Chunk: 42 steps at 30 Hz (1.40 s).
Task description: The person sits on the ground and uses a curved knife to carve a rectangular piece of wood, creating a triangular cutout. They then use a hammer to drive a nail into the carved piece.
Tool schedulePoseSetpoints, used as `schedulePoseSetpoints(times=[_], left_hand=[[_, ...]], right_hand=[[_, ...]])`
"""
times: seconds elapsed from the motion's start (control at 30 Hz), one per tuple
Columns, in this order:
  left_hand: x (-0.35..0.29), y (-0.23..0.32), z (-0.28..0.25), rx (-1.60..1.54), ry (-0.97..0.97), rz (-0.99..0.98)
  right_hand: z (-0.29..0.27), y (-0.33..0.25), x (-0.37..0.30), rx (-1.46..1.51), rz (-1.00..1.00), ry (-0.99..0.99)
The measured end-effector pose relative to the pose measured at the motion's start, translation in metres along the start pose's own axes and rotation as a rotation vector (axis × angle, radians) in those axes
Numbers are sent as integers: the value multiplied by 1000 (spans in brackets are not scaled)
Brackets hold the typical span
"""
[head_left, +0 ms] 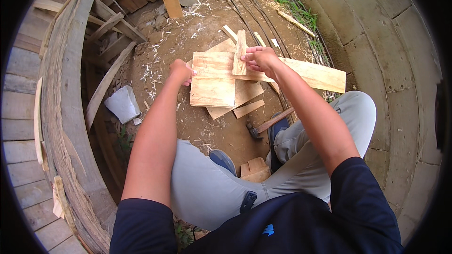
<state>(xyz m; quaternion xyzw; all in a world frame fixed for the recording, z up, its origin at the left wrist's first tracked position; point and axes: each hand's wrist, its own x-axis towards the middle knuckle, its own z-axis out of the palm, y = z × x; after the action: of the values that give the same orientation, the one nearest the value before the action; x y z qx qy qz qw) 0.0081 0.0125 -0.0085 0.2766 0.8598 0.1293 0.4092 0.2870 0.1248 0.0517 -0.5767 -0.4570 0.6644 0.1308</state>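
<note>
A squarish panel of pale boards [213, 93] lies in front of me. At its left edge my left hand [181, 71] is closed, its fingers wrapped around the wood. My right hand [261, 60] pinches a short wooden strip [239, 49], which stands crosswise over the panel's right side. A long plank [315, 73] reaches out to the right from beneath my right hand and wrist. More flat wood pieces [249, 92] lie under the panel. Whether the strip is fixed to the panel, I cannot tell.
A hammer [268, 123] with a wooden handle leans by my right shoe. Between my feet sits a wood block [255, 169]. A whitish stone [123, 104] and a heavy timber [75, 113] are at left. Wood shavings litter the dirt; cables [249, 9] run along a concrete wall [400, 66].
</note>
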Motion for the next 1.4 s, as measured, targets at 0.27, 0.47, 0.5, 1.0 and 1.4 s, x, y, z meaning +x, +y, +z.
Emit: schedulePoseSetpoints(times=[0.27, 0.47, 0.5, 1.0, 1.4], left_hand=[[-2, 0, -2, 10, -1, 11], [-5, 1, -3, 8, 3, -4], [-6, -2, -5, 4, 10, -4], [-22, 12, -11, 84, -18, 9], [-23, 16, -10, 92, -8, -3]], right_hand=[[-6, -20, -10, -132, -115, -144], [-32, -47, -21, -540, -197, -136], [-33, -45, -15, -528, -234, -101], [6, 32, 22, -55, -174, 164], [9, 45, 26, -38, -209, 313]])
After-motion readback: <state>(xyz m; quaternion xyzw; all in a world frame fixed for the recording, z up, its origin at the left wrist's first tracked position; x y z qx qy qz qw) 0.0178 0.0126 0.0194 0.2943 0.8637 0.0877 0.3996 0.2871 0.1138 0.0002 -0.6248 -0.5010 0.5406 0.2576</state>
